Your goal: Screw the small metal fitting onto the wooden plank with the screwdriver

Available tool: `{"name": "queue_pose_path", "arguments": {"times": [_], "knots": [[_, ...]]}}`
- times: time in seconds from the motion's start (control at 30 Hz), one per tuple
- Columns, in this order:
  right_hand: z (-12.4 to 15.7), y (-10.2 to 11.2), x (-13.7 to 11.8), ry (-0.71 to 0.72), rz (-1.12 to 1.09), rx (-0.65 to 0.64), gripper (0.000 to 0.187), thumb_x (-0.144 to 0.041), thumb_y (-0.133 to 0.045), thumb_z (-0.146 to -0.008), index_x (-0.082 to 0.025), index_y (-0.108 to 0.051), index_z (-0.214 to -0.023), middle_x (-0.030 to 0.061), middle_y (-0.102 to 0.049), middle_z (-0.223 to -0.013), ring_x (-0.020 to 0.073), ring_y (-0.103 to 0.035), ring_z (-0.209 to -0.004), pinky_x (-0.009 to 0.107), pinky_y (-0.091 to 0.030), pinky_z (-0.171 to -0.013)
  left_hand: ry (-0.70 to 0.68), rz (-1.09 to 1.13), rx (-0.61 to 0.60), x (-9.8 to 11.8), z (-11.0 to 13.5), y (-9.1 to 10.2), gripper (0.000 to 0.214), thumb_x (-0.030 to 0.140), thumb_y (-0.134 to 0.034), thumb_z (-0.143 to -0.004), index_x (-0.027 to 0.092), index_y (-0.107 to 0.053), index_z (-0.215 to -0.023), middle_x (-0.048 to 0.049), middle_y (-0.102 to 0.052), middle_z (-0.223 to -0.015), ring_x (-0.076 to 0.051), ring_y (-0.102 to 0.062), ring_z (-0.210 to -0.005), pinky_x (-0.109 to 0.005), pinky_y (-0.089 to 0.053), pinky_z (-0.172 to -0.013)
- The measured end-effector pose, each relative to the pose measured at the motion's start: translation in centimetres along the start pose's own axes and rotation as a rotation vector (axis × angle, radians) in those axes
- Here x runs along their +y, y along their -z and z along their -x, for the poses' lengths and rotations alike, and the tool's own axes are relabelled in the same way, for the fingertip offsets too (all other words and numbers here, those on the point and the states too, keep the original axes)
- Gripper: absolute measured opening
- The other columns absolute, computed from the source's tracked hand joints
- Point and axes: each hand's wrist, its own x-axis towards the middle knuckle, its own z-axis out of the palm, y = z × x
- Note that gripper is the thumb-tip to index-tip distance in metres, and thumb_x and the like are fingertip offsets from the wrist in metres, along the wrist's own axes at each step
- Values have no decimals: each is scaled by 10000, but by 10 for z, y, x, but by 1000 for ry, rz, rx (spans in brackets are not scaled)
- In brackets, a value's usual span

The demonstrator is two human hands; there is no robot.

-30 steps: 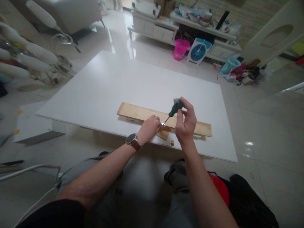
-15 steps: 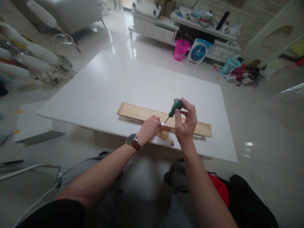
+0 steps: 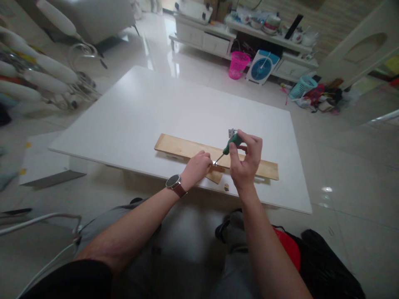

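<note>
A long light wooden board (image 3: 183,148) lies across the near part of the white table (image 3: 174,112). My right hand (image 3: 246,162) is closed round the green handle of a screwdriver (image 3: 230,144), whose tip slants down to a small shiny metal piece (image 3: 214,163) on the board. My left hand (image 3: 197,168), with a watch on its wrist, is closed in a pinch at that metal piece, right beside the tip. A small wooden block (image 3: 215,175) sticks out from under the board near the table's front edge.
A small metal part (image 3: 231,132) lies on the table just behind the screwdriver handle. A pink basket (image 3: 237,65), a blue-and-white fan (image 3: 261,67) and a low white cabinet (image 3: 202,39) stand on the floor beyond. A white frame with padded rods (image 3: 37,79) is at left.
My right hand's fingers have shifted round the screwdriver handle, which now leans slightly lower. My left hand and the board stay put.
</note>
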Motion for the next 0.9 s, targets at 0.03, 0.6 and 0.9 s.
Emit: {"name": "queue_pose_path", "arguments": {"times": [0.03, 0.6, 0.9], "knots": [[0, 0, 0, 3, -8, -2, 362, -282, -579, -993, -348, -637, -1344, 48, -599, -1159, 197, -619, -1082, 336, -610, -763, -2, 1, 4, 0, 0, 0, 250, 107, -571, -951, 152, -758, -792, -103, -683, -928, -237, -568, -964, -346, -501, -819], [-1, 1, 1, 19, 10, -44, 409, -256, -474, -1024, -300, -600, -1411, 81, -665, -1274, 221, -643, -1161, 383, -616, -832, -9, -13, -13, 1, -1, 1, 253, 103, -561, -949, 141, -759, -796, -112, -684, -938, -238, -565, -954, -352, -507, -824], [0, 2, 1, 17, -9, -33, 420, -257, -525, -1009, -348, -612, -1409, 66, -643, -1249, 219, -624, -1153, 375, -605, -831, 2, -28, -10, 2, 0, 2, 253, 105, -566, -954, 144, -755, -792, -105, -687, -937, -236, -568, -966, -344, -497, -804]]}}
